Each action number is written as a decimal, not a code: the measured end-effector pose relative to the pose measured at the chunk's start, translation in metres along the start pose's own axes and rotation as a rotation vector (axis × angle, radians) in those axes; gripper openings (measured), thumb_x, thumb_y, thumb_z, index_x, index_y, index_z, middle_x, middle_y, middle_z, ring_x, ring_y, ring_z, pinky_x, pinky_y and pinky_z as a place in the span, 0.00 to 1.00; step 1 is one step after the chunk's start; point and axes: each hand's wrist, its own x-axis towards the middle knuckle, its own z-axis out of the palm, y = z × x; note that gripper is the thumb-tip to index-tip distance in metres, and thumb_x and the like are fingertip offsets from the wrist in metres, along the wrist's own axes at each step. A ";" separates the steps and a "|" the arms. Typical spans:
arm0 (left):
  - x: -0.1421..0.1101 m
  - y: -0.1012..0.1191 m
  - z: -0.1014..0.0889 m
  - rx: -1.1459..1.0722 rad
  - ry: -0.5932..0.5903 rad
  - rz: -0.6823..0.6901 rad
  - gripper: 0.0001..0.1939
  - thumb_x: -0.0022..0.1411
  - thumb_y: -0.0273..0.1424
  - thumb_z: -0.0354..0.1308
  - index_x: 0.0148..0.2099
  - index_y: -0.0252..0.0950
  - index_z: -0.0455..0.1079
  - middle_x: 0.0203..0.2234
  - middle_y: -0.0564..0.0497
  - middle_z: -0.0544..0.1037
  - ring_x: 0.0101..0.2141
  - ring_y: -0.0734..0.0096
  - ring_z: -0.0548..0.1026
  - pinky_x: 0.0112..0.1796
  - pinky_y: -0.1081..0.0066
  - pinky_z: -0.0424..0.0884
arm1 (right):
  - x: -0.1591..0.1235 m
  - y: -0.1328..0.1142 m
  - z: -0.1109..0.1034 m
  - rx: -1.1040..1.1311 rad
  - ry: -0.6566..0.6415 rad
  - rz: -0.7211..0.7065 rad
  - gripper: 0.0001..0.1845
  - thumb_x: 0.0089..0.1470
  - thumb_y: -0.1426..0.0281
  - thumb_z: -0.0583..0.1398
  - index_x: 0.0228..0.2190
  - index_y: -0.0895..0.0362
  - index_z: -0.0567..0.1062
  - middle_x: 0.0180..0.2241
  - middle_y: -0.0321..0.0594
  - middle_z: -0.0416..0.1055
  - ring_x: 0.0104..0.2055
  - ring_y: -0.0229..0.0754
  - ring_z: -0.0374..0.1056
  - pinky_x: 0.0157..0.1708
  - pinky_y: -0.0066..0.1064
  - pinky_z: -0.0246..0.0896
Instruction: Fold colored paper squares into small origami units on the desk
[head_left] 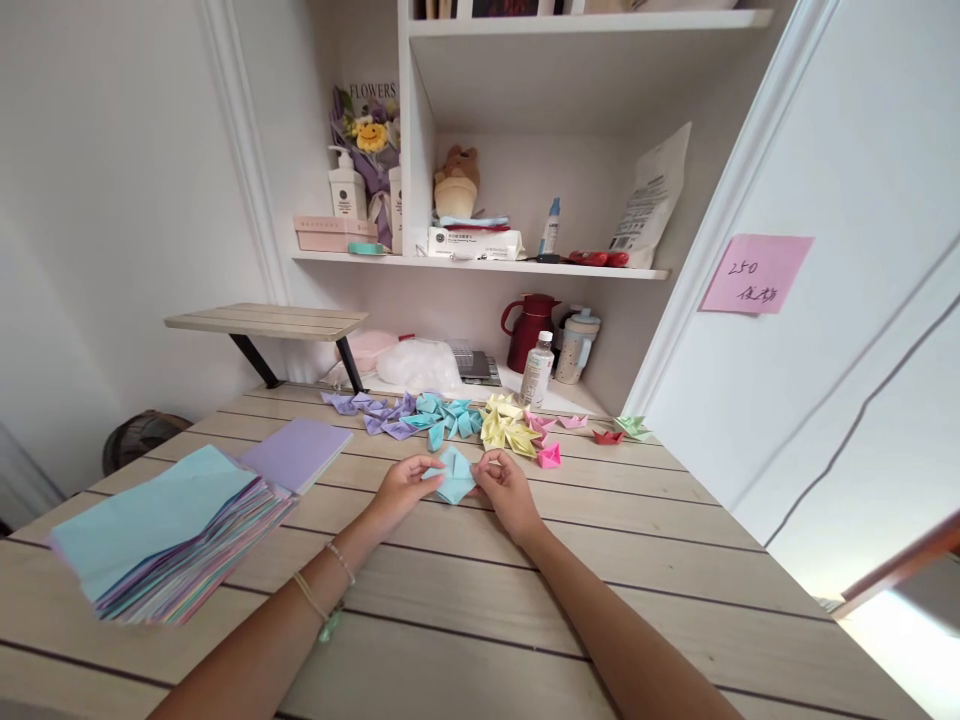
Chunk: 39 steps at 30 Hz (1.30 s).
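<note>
A light-blue folded paper, roughly diamond-shaped with creases across it, is held just above the wooden table between both hands. My left hand pinches its left corner between thumb and fingers. On the opposite side, my right hand grips the right corner with fingertips pressed together. Just beyond the hands lies a row of folded paper boats: purple ones, blue ones, yellow ones, pink ones, a red one and green ones.
A thick stack of coloured paper lies at the left, beside a purple paper pad. Behind the boats stand a clear bottle, a red jug and a tumbler. A small raised shelf stands at the back left.
</note>
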 end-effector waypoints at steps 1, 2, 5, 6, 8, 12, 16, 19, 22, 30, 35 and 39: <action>0.000 0.000 0.001 -0.010 -0.024 -0.010 0.18 0.39 0.31 0.67 0.35 0.32 0.71 0.33 0.47 0.77 0.31 0.69 0.74 0.33 0.72 0.68 | 0.000 0.000 0.000 -0.009 0.001 -0.006 0.13 0.41 0.61 0.63 0.25 0.55 0.69 0.22 0.33 0.68 0.25 0.37 0.65 0.30 0.33 0.65; -0.001 -0.001 0.001 -0.016 -0.038 -0.017 0.20 0.37 0.30 0.68 0.36 0.32 0.71 0.34 0.47 0.77 0.32 0.68 0.74 0.34 0.71 0.69 | 0.000 0.001 -0.001 -0.031 -0.006 -0.010 0.12 0.42 0.61 0.63 0.25 0.55 0.69 0.22 0.33 0.68 0.26 0.37 0.65 0.30 0.32 0.65; -0.001 -0.004 0.000 -0.019 -0.043 -0.004 0.26 0.33 0.27 0.70 0.39 0.32 0.70 0.36 0.46 0.77 0.33 0.67 0.74 0.36 0.69 0.69 | 0.000 0.002 -0.002 -0.135 -0.066 -0.020 0.13 0.42 0.61 0.62 0.30 0.57 0.73 0.27 0.37 0.70 0.28 0.38 0.65 0.31 0.31 0.63; -0.001 -0.004 0.000 -0.016 -0.047 0.011 0.28 0.33 0.27 0.70 0.41 0.32 0.70 0.36 0.46 0.77 0.33 0.67 0.74 0.36 0.68 0.69 | 0.000 0.002 -0.002 -0.165 -0.095 -0.025 0.17 0.41 0.62 0.63 0.34 0.57 0.73 0.29 0.38 0.71 0.29 0.39 0.65 0.31 0.31 0.63; -0.001 -0.004 -0.001 0.011 -0.048 0.059 0.28 0.35 0.28 0.69 0.43 0.32 0.69 0.36 0.46 0.77 0.35 0.66 0.74 0.37 0.68 0.69 | -0.001 0.001 -0.001 -0.237 -0.138 -0.049 0.24 0.39 0.63 0.65 0.41 0.56 0.72 0.33 0.39 0.71 0.30 0.39 0.65 0.30 0.30 0.62; -0.002 -0.002 0.000 0.167 -0.006 0.156 0.20 0.43 0.33 0.65 0.41 0.33 0.71 0.35 0.46 0.77 0.35 0.66 0.73 0.38 0.69 0.68 | -0.002 -0.002 -0.001 -0.467 -0.125 -0.156 0.14 0.43 0.64 0.62 0.34 0.56 0.76 0.31 0.39 0.70 0.30 0.38 0.63 0.29 0.29 0.58; -0.002 -0.002 -0.001 0.291 0.029 0.207 0.15 0.45 0.37 0.63 0.34 0.32 0.73 0.29 0.48 0.77 0.31 0.67 0.73 0.34 0.72 0.67 | -0.003 -0.002 0.000 -0.568 -0.137 -0.191 0.11 0.47 0.63 0.59 0.29 0.57 0.77 0.25 0.37 0.68 0.27 0.37 0.61 0.27 0.27 0.57; -0.001 -0.004 -0.004 0.356 0.046 0.203 0.14 0.46 0.39 0.62 0.29 0.32 0.73 0.22 0.51 0.75 0.25 0.71 0.70 0.26 0.75 0.63 | -0.004 -0.002 0.002 -0.533 -0.060 -0.186 0.24 0.45 0.63 0.61 0.45 0.55 0.70 0.33 0.39 0.69 0.27 0.36 0.62 0.25 0.26 0.59; 0.000 -0.007 -0.005 0.380 0.039 0.187 0.15 0.47 0.40 0.61 0.27 0.31 0.73 0.18 0.53 0.72 0.21 0.74 0.67 0.22 0.76 0.60 | -0.005 -0.003 0.003 -0.526 0.042 -0.265 0.35 0.44 0.65 0.62 0.54 0.51 0.59 0.46 0.44 0.66 0.33 0.39 0.64 0.26 0.27 0.62; -0.003 -0.002 0.002 0.183 -0.051 0.113 0.15 0.47 0.39 0.61 0.33 0.32 0.72 0.22 0.51 0.73 0.22 0.75 0.68 0.24 0.76 0.64 | -0.006 -0.009 0.005 -0.641 -0.081 -0.333 0.12 0.49 0.64 0.58 0.34 0.55 0.76 0.36 0.41 0.72 0.36 0.43 0.66 0.29 0.29 0.63; -0.004 0.005 0.004 0.074 -0.087 0.055 0.15 0.49 0.40 0.59 0.30 0.31 0.71 0.22 0.51 0.73 0.25 0.73 0.70 0.27 0.75 0.66 | -0.003 -0.003 0.002 -0.496 -0.015 -0.245 0.16 0.52 0.60 0.55 0.36 0.56 0.74 0.36 0.43 0.72 0.35 0.43 0.67 0.31 0.31 0.64; -0.004 0.005 0.003 -0.001 -0.094 -0.008 0.17 0.49 0.42 0.59 0.34 0.32 0.72 0.26 0.49 0.76 0.28 0.69 0.72 0.29 0.72 0.68 | 0.000 0.005 0.000 -0.337 0.033 -0.198 0.18 0.48 0.59 0.58 0.40 0.56 0.67 0.33 0.41 0.71 0.28 0.38 0.66 0.27 0.29 0.62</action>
